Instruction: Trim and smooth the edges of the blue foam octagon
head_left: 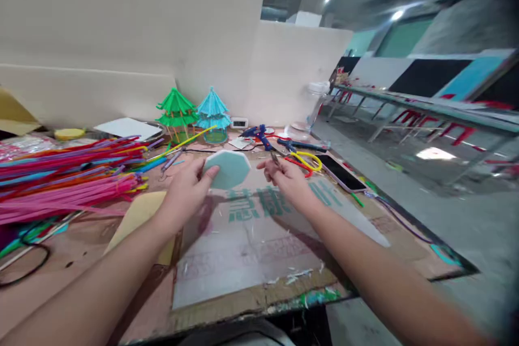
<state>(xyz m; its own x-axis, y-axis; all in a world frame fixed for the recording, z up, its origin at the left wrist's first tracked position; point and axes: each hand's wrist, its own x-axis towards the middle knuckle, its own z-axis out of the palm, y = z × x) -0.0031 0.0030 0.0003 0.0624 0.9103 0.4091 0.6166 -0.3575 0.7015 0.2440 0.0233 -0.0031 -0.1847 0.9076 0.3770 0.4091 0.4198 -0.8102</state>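
My left hand (190, 181) grips a pale blue eight-sided piece (228, 169) with a white rim, thumb on its face, raised above the table. To its right my right hand (284, 173) is closed, fingers curled around a small dark, narrow thing (275, 158) that I cannot make out. Just behind it is a pair of scissors with yellow and orange handles (310, 161). Beneath both hands lies a translucent sheet (243, 251) with green printed characters.
Bundled coloured pipe cleaners (73, 178) spread at left. A green pagoda model (176, 111) and a blue one (213, 113) stand at the back. A blue glue gun (259, 134), a phone (341, 173) and a clear plastic container (314, 102) are at right, near the table edge.
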